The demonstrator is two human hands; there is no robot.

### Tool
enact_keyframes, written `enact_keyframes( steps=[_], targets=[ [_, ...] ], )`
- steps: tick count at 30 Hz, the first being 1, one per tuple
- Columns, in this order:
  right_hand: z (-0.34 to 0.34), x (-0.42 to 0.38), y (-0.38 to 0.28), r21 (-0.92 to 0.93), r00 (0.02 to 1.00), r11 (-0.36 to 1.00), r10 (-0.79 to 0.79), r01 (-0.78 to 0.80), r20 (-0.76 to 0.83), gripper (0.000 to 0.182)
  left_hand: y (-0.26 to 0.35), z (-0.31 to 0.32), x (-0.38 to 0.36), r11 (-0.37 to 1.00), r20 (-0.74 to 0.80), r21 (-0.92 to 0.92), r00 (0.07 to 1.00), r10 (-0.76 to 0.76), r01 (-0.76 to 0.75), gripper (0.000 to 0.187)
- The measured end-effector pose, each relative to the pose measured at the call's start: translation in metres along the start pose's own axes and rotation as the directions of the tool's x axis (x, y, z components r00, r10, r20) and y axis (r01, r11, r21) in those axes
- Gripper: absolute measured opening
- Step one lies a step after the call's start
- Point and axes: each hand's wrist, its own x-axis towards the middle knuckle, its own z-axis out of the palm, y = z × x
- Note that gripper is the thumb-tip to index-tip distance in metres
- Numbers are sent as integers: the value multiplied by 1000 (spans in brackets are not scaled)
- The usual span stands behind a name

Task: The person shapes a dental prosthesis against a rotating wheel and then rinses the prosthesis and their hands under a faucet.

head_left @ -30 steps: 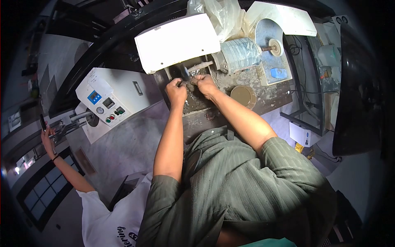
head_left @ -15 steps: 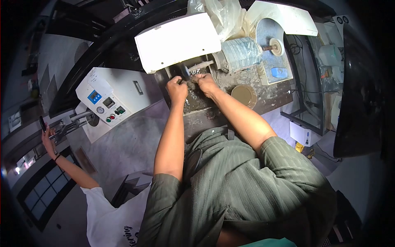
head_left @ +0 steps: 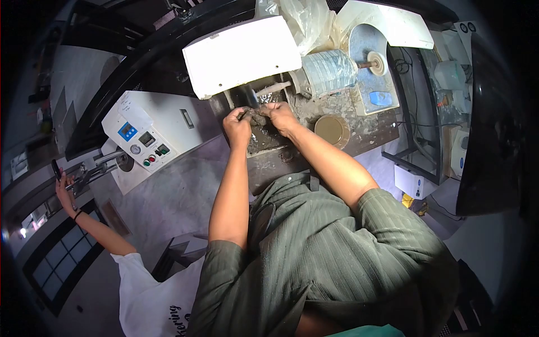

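Head view: left hand (head_left: 238, 124) and right hand (head_left: 279, 115) grip a small dark workpiece (head_left: 257, 117) just below the grinding wheel (head_left: 254, 99); white hood (head_left: 241, 53) above, control unit (head_left: 151, 135) leftward.

The head view shows strong fisheye distortion: straight edges bow, and the corners fall to a black vignette. Light comes from above and ahead; the white hood (head_left: 241, 53) over the machine is overexposed, its surface washed out with glare. The white control cabinet (head_left: 154, 135) is evenly lit and its panel readable. The recess beneath the hood is in shadow, so detail there is poor. The left margin is dim and soft. The centre is reasonably sharp, without motion blur.
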Motion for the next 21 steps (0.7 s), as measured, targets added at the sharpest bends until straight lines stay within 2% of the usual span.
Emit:
enact_keyframes(
  steps=[1,3,4,6,9,13,16,18,21],
  targets=[
    [0,1,0,-2,1000,1000,-1,1,2,11,-1,1,3,1000,-2,-2,1000,1,-1,13],
    [-1,3,1,32,1000,999,-20,21,-21,11,1,4,7,969,-8,227,995,99,-94,13],
    [-3,5,0,31,1000,999,-22,23,-22,11,4,5,9,969,-8,226,995,101,-96,13],
    [-5,8,2,49,999,999,6,-4,-42,11,10,8,10,949,4,314,1000,-18,16,15],
    [-4,11,2,67,999,997,-23,26,-44,11,19,10,12,935,5,355,1000,-9,7,16],
    [1,3,-8,3,996,1000,-10,10,-87,10,12,7,14,946,11,324,1000,-25,20,16],
    [3,2,-9,-30,999,999,-16,15,-36,10,2,3,11,965,-44,263,998,33,-21,17],
    [2,3,-5,-85,999,996,-31,32,12,10,2,0,9,993,-19,117,1000,14,-11,18],
    [0,9,3,-35,998,998,-59,59,-19,11,15,1,7,974,-4,225,1000,12,-11,17]
  ],
)
